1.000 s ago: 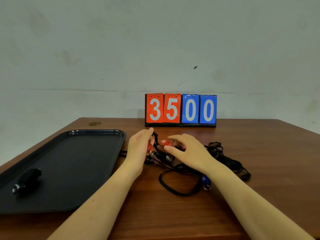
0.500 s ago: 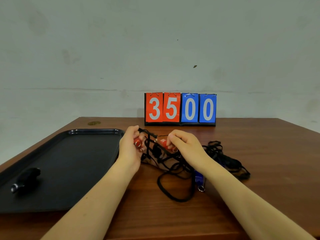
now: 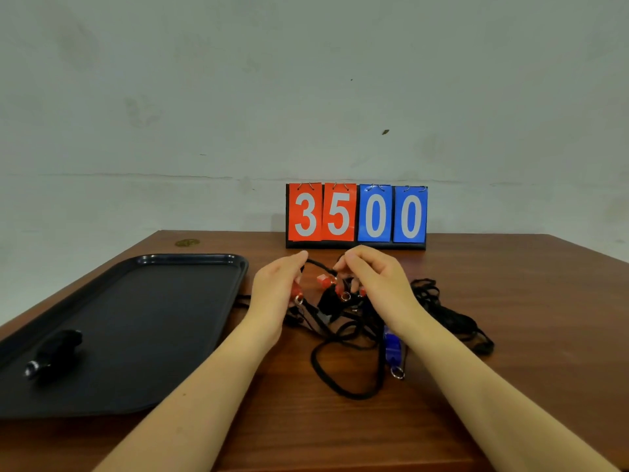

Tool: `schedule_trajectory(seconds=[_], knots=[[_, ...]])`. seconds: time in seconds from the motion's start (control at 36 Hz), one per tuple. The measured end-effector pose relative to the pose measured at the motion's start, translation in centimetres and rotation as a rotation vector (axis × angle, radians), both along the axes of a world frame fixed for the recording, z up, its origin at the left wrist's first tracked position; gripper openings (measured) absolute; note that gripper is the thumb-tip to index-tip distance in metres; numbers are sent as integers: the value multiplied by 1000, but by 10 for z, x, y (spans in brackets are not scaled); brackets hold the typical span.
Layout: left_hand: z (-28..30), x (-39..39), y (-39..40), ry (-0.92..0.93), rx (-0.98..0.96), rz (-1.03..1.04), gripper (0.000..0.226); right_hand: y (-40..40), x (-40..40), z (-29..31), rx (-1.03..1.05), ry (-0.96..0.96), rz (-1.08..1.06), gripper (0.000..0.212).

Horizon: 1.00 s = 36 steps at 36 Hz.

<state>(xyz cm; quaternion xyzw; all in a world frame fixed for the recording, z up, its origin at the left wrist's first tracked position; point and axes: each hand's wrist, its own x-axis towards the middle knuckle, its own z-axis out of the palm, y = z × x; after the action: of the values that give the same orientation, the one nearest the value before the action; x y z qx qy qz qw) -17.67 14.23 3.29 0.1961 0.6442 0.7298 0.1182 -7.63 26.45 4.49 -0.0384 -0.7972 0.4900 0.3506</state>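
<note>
Untangling whistle cords: early stage by the look of it, knot not yet freed.
Left hand [image 3: 275, 294] and right hand [image 3: 377, 287] each pinch the black cord [image 3: 318, 264] in curled fingertips, just above the desk [image 3: 510, 301]. Red whistles [image 3: 325, 281] hang between them. The blue whistle [image 3: 393, 349] lies in the heap. One black bundle [image 3: 54, 352] sits on the tray [image 3: 190, 258]; the rest is unsorted.
</note>
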Motion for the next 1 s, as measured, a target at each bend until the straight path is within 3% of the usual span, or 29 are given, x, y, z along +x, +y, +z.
schedule_trajectory(seconds=[0.03,0.11,0.17,0.28,0.31,0.53,0.58,0.67,0.78,0.89,1.0], knots=[[1,3,1,-6,-13,-8,12,0,-1,-2,49,-3,-23,25],[2,7,2,-11,-103,-15,46,1,-4,-7,213,-12,-95,23],[3,8,2,26,-186,-41,55,0,-4,-7,245,-24,-101,23],[-1,16,2,143,-281,-123,27,-2,-3,-4,242,-23,-92,25],[-1,18,2,170,-295,-144,29,-2,-2,-3,223,-16,-86,26],[-1,20,0,221,-343,-216,50,2,2,6,-176,109,-11,29],[0,23,0,237,-339,-250,41,5,3,8,-258,155,1,30],[-3,22,2,246,-336,-266,54,9,3,11,-411,260,68,31],[-7,14,9,181,-388,-220,52,14,4,16,-582,369,122,30],[-5,11,6,139,-344,-222,39,19,6,16,-442,349,-83,29],[-1,7,5,107,-254,-89,52,25,5,10,-232,257,-289,27]])
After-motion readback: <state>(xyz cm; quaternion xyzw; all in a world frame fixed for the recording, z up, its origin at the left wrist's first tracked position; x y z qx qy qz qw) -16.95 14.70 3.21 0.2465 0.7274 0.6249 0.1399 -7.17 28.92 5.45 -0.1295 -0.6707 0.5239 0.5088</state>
